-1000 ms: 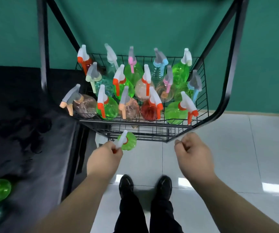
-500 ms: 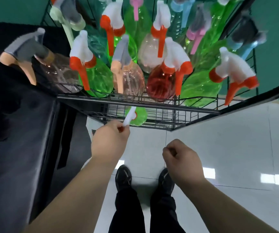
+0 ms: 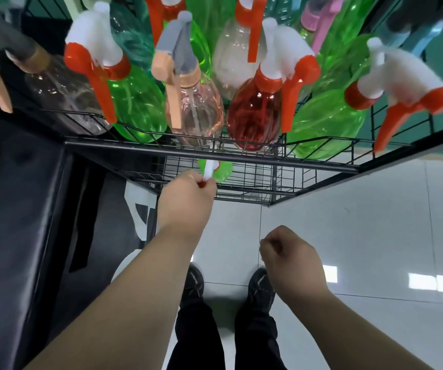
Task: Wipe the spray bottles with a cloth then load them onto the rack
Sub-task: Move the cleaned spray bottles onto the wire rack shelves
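My left hand (image 3: 187,201) grips the white and orange spray head of a green spray bottle (image 3: 221,169). The bottle sits over the lower wire shelf (image 3: 244,186) of the black rack, under the front rail of the upper shelf (image 3: 268,162), which partly hides it. The upper shelf is packed with several spray bottles, among them a red bottle (image 3: 253,118), a pale pink bottle (image 3: 197,113) and green ones (image 3: 137,108). My right hand (image 3: 291,253) hangs lower right, fingers curled into a fist, holding nothing. No cloth is in view.
A black table (image 3: 14,209) runs along the left, right beside the rack. A white object (image 3: 137,206) shows between the table and the rack. Glossy white floor tiles (image 3: 361,222) spread to the right. My two black shoes (image 3: 225,289) stand below the rack's front edge.
The view has come much closer to the rack and tipped down. My left hand has carried the green bottle in under the upper shelf. My right hand has dropped lower, still fisted.
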